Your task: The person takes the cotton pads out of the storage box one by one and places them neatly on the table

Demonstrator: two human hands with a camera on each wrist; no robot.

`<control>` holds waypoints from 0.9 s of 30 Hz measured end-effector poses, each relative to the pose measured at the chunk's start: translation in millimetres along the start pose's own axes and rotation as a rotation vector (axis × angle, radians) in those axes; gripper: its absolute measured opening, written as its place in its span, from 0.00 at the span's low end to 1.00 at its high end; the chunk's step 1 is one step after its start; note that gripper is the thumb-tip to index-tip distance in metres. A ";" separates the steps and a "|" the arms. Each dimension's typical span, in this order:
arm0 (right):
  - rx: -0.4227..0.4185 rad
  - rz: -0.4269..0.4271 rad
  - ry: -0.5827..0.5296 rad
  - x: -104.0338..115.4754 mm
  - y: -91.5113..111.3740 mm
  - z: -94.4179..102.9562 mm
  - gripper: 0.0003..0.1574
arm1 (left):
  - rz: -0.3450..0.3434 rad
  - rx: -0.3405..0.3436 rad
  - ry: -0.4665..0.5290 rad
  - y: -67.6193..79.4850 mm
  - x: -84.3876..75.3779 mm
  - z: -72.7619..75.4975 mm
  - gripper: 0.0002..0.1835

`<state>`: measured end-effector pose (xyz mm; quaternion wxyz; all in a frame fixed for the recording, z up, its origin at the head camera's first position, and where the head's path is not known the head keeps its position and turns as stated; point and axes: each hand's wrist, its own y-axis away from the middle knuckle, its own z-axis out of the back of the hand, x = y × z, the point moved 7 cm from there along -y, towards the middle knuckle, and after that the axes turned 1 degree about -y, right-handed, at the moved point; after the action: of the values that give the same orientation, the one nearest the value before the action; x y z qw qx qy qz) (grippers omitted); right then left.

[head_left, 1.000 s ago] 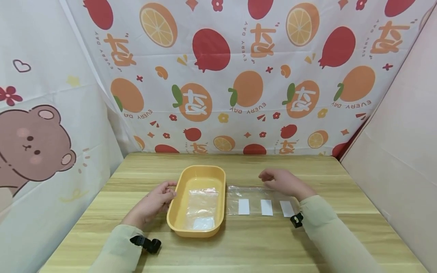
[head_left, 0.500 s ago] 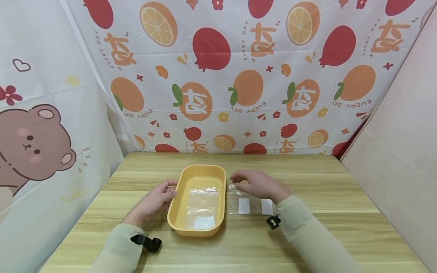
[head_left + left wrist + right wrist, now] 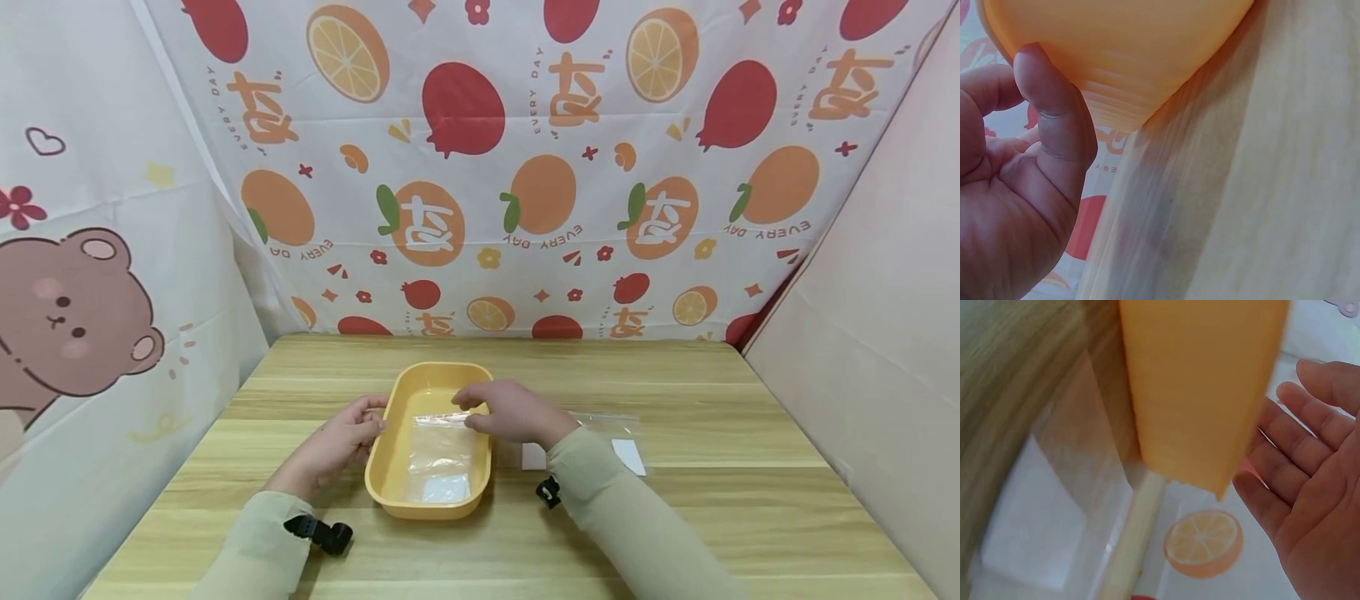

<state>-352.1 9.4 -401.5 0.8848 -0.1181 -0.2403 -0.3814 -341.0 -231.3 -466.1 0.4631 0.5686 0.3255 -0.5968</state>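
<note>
In the head view my left hand [image 3: 348, 433] holds the left rim of a yellow plastic tray [image 3: 375, 479]. The left wrist view has its thumb [image 3: 1054, 112] against the tray's outer wall, the index finger bent close to the rim. My right hand [image 3: 513, 410] hangs over the tray's right rim, fingers loosely bent and holding nothing. Inside the tray lies a clear zip-lock bag [image 3: 441, 450] with a white rectangle at its lower end. More clear bags [image 3: 600, 427] with white rectangles lie flat right of the tray, partly hidden by the right wrist and sleeve.
The tray stands on a wood-grain table [image 3: 712, 500]. Behind it hangs a fruit-print cloth [image 3: 480, 208], with a bear-print cloth [image 3: 75, 317] at the left and a plain pale cloth [image 3: 870, 317] at the right.
My right hand has moved left from above the clear bags to over the tray's right rim, its forearm now covering part of the bags. The left hand and tray hold their place.
</note>
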 end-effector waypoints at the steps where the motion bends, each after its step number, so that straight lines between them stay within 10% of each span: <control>1: 0.004 0.000 0.029 -0.4 -4.2 -3.1 0.24 | 0.000 -0.002 -0.002 -0.2 0.0 0.2 0.28; 27: 0.103 -0.004 0.461 4.1 -57.9 -47.1 0.15 | -0.022 0.022 -0.010 0.8 -1.9 -2.2 0.28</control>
<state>-376.3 -51.1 -438.2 0.9204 0.0177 -0.0512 -0.3871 -339.6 -229.2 -464.4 0.4517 0.5673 0.3228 -0.6082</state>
